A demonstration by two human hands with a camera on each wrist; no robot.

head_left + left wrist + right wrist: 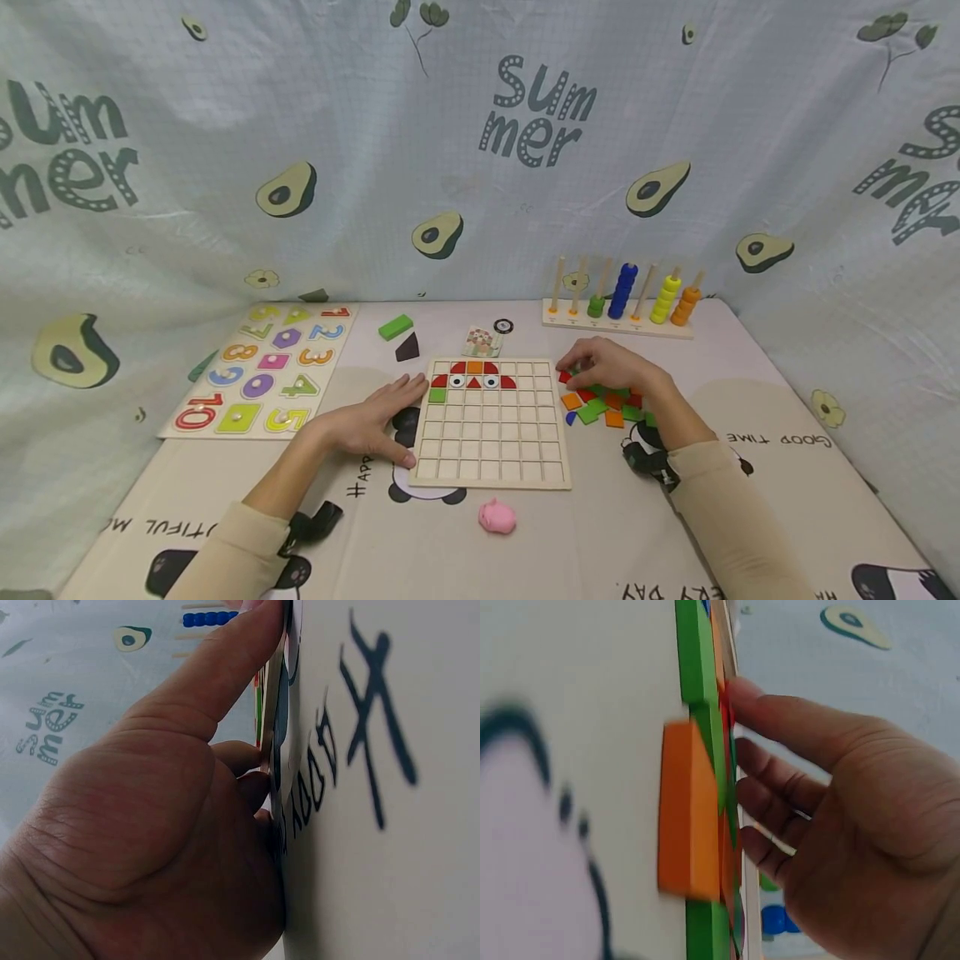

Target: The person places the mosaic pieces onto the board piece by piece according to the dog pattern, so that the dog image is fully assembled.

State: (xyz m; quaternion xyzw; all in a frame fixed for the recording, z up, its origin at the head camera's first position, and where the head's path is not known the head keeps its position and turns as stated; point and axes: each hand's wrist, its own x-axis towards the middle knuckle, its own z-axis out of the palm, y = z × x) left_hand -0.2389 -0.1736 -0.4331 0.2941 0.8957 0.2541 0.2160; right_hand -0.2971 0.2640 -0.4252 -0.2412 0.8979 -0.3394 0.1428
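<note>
In the head view a wooden grid board [487,433] lies flat. Red, orange and green tiles and two round eye tiles fill some of its upper squares. My left hand [375,423] rests along the board's left edge, fingers spread, thumb near the lower left corner. Right of the board my right hand [611,364] reaches over a pile of coloured tiles [592,410], fingers loosely bent. The right wrist view shows the thumb [754,701] by a red tile [726,712], apart from the other fingers. No tile shows clearly gripped. An orange tile [686,814] stands out nearest that camera.
A number puzzle board [258,375] lies at the left. Behind the grid board are a green block [395,327], a dark block [407,347], a picture card [482,342] and a round black token [503,326]. A bead abacus [618,321] stands back right; a pink pig [497,517] sits in front.
</note>
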